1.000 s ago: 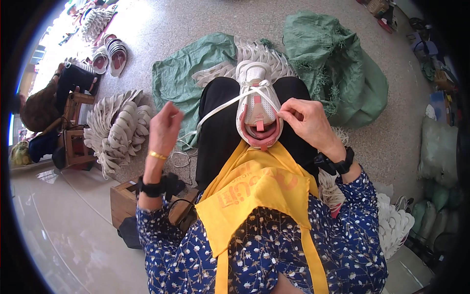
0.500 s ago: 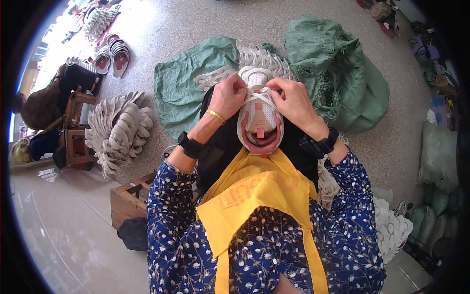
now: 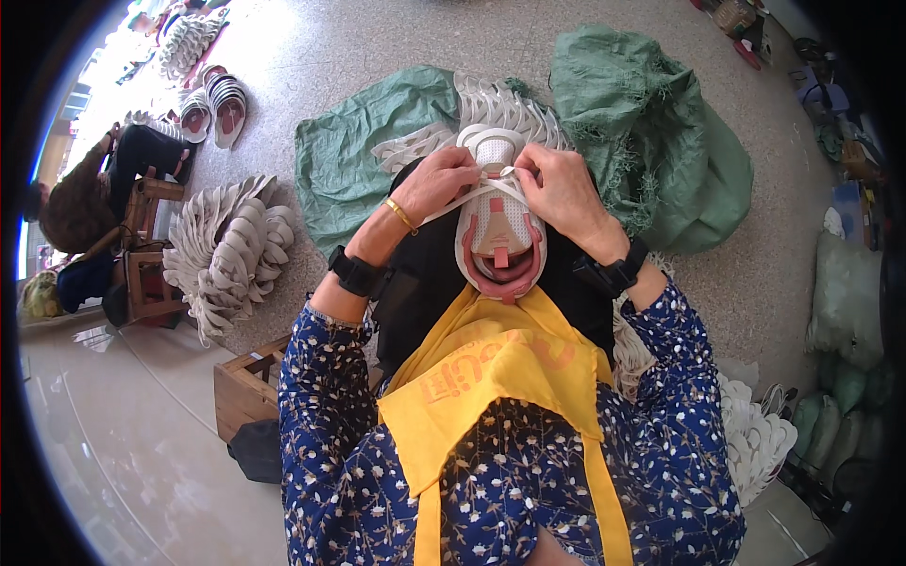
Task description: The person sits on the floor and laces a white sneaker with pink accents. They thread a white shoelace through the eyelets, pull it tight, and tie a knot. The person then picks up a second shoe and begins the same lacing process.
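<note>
A white shoe upper with pink trim lies across my lap, its pink-edged opening toward me and its toe away. White shoelace crosses over its front. My left hand pinches the lace at the left side, with a strand trailing below the fingers. My right hand pinches the lace on the other side, thumb and forefinger close to a small loop. The two hands are slightly apart above the lacing. Part of the lace is hidden by the fingers.
Beyond my knees, stacked white uppers lie between green woven sacks. A large pile of uppers sits at left, near a wooden stool. Another person is at far left. More white pieces lie at right.
My left hand has moved slightly left, drawing a lace strand out sideways. My right hand stays nearly in place, still pinching.
</note>
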`<state>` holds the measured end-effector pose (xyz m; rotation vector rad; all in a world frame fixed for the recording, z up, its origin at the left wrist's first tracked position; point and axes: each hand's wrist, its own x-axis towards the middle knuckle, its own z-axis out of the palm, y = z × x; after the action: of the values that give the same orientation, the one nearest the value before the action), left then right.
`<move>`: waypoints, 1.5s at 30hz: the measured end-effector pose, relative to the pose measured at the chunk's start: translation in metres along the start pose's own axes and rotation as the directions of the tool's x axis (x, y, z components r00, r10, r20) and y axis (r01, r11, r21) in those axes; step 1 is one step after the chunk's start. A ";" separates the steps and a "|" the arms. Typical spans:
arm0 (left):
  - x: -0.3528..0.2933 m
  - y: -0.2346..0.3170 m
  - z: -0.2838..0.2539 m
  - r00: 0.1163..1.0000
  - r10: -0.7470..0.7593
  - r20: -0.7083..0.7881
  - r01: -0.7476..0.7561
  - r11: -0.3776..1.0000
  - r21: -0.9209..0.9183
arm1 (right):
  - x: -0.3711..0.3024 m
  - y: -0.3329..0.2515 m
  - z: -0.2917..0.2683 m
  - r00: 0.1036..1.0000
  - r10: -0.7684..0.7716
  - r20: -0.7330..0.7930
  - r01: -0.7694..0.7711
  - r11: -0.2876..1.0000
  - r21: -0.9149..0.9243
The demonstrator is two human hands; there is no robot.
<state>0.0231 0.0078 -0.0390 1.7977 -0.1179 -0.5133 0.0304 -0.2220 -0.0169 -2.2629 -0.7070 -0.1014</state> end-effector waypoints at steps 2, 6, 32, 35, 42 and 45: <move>0.000 0.002 -0.002 0.999 -0.051 0.013 0.052 0.997 -0.057 | -0.002 0.002 0.002 0.999 -0.018 -0.027 0.018 1.000 -0.013; 0.007 -0.006 -0.007 1.000 -0.017 0.018 0.017 1.000 0.002 | -0.006 0.003 0.006 0.998 0.004 -0.068 -0.003 1.000 0.015; -0.006 -0.020 0.007 0.949 0.262 -0.177 -0.243 0.962 0.124 | -0.003 -0.029 -0.017 0.955 0.232 0.187 -0.250 0.965 0.077; -0.007 -0.022 0.013 0.920 0.306 -0.246 -0.278 0.950 0.145 | -0.005 -0.022 -0.016 0.950 0.259 0.174 -0.282 0.951 0.125; -0.012 -0.016 0.019 0.898 0.359 -0.255 -0.319 0.929 0.185 | -0.022 -0.014 -0.033 0.941 0.276 0.199 -0.315 0.927 0.203; -0.020 -0.012 0.023 0.889 0.370 -0.270 -0.338 0.928 0.159 | -0.032 -0.005 -0.048 0.921 0.322 0.219 -0.362 0.915 0.177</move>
<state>-0.0060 -0.0023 -0.0493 1.8826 -0.2655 0.0272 0.0075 -0.2664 0.0118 -2.1670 -0.3803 0.3455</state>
